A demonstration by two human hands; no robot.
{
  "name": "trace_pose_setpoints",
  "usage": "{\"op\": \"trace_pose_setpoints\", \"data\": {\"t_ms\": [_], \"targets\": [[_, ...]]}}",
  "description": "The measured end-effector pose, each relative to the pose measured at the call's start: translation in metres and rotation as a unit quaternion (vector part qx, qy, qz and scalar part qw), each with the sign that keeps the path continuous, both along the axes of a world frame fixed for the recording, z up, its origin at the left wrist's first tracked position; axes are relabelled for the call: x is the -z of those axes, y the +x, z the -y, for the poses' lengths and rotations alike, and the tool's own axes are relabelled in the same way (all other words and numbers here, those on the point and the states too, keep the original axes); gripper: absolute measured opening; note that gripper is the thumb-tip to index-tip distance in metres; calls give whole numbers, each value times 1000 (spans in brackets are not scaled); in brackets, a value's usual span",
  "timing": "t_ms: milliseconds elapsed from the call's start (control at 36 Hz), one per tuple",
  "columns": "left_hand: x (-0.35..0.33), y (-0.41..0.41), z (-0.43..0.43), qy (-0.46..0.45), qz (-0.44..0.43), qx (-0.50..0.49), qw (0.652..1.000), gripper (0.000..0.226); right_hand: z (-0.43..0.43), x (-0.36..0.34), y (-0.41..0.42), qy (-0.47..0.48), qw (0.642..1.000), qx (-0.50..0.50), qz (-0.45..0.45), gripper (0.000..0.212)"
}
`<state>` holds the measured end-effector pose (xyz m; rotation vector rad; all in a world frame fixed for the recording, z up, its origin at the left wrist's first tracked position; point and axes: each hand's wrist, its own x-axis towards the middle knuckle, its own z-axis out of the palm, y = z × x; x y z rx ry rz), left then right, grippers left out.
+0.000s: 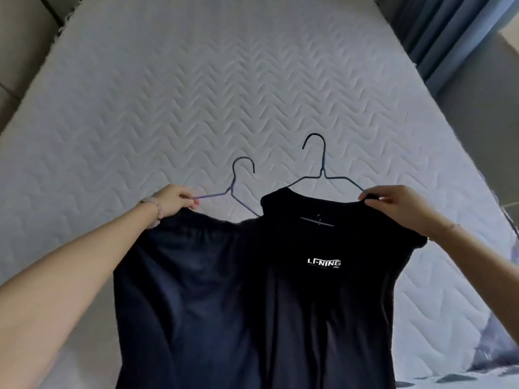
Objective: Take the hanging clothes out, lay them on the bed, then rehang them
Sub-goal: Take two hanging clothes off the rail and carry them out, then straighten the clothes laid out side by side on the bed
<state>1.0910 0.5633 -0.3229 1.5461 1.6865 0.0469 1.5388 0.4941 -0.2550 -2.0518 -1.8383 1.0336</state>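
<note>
A black T-shirt [323,290] with a white chest logo hangs on a thin dark wire hanger [323,167]. My right hand [393,203] pinches that hanger's right end and the shirt's shoulder. Beside it on the left, a dark navy garment [179,290] with a gathered waistband hangs from a purple wire hanger [236,183]. My left hand [174,200], with a bead bracelet on the wrist, grips the purple hanger's left arm. Both garments are held up side by side above the white quilted mattress [196,94], and the shirt overlaps the navy garment's right edge.
The mattress fills the view ahead, with beige wall panels [22,37] at its left. Blue curtains [438,35] hang at the upper right. Patterned bedding [497,352] lies at the lower right edge.
</note>
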Motion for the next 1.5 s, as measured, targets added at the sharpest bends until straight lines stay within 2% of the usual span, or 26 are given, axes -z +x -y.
{"op": "trace_pose_setpoints", "data": {"t_ms": [111,194,333,472,528,611,750,833,889,1028,1139,1194,1278,1361,1500], "targets": [[45,-28,-35,11,-14,-47,999,32,-37,48,9,-1,1000,19,12,16],[72,-37,-60,18,-1,-71,997,22,-65,91,16,8,999,28,30,15],[136,-48,-94,37,14,-116,992,17,-116,181,32,86,990,103,35,16],[189,-34,-82,85,-55,-169,980,20,-132,254,23,36,988,137,54,24],[201,-34,-80,96,-101,-151,979,20,-134,269,20,22,986,145,76,26],[204,-37,-83,101,-141,-100,980,25,-137,277,17,10,985,139,100,35],[170,-38,-83,41,-206,-4,978,45,-131,243,2,-13,989,84,118,55],[130,-32,-72,41,-210,16,977,43,-121,207,-11,-11,993,63,101,55],[99,-26,-57,46,-182,4,982,42,-109,179,-21,-15,995,56,76,51],[19,-18,15,66,-28,-117,991,29,-53,108,-50,-23,998,50,6,36],[-39,-4,112,85,121,-260,954,23,8,62,-73,-39,992,76,-90,17],[-58,3,171,77,152,-313,934,21,42,47,-85,-56,983,85,-151,14],[-72,13,256,69,181,-369,909,21,90,30,-103,-113,973,63,-191,13],[-69,29,339,42,187,-418,888,24,140,30,-118,-178,966,21,-185,13],[-41,66,472,-15,206,-518,830,28,224,46,-139,-284,946,-24,-151,13]]}}
